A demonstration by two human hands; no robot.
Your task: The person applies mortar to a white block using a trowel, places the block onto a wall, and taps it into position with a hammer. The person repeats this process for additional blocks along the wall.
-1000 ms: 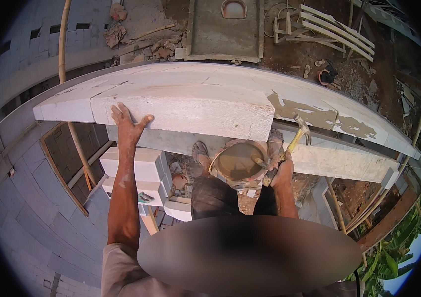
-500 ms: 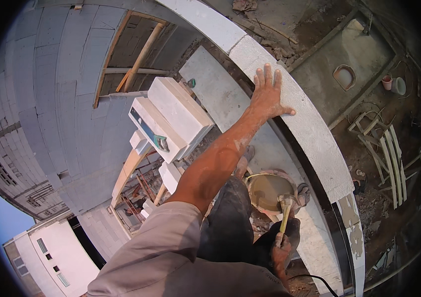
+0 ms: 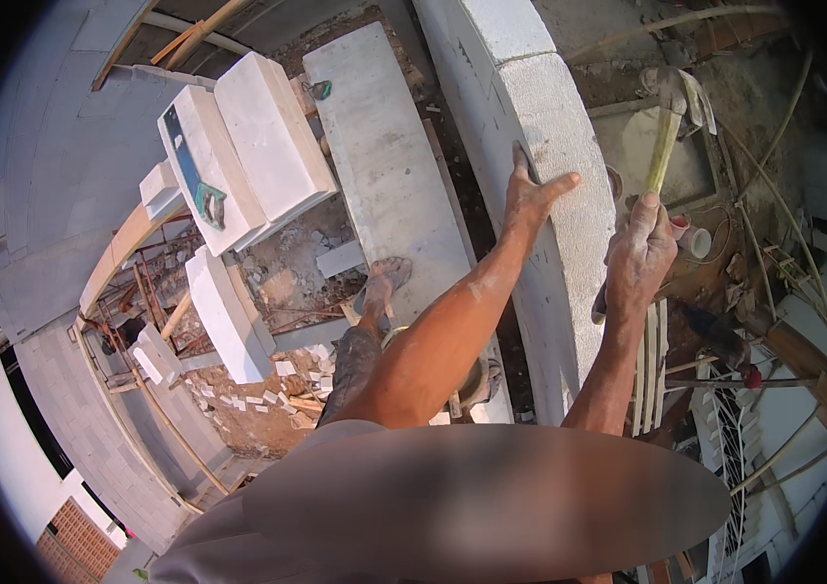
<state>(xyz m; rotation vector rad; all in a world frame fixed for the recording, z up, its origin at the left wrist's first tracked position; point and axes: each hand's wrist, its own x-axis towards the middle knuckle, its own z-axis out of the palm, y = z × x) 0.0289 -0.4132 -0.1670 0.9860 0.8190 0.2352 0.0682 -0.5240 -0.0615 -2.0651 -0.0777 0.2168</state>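
Observation:
My right hand [image 3: 639, 253] is closed round the yellowish handle of a hammer [image 3: 664, 146], raised with its head up, beyond the wall's right side. The hammer's head is smeared, so its shape is unclear. My left hand [image 3: 533, 200] rests on the edge of a white block wall [image 3: 564, 127]. Its thumb stretches over the rough top and its fingers lie along the left side, partly hidden. A joint between two blocks runs across the wall just beyond that hand.
Left of the wall lies a long grey slab [image 3: 384, 146], where my foot stands. White blocks [image 3: 267, 136] are stacked further left, with a handsaw [image 3: 204, 200] on top. Rubble [image 3: 267, 399] covers the ground. A bucket is partly hidden below my left arm. Poles stand at right.
My right hand has lifted the hammer from low beside my leg to above the wall's right side. The view has shifted, and my left hand has turned from flat on top to the edge.

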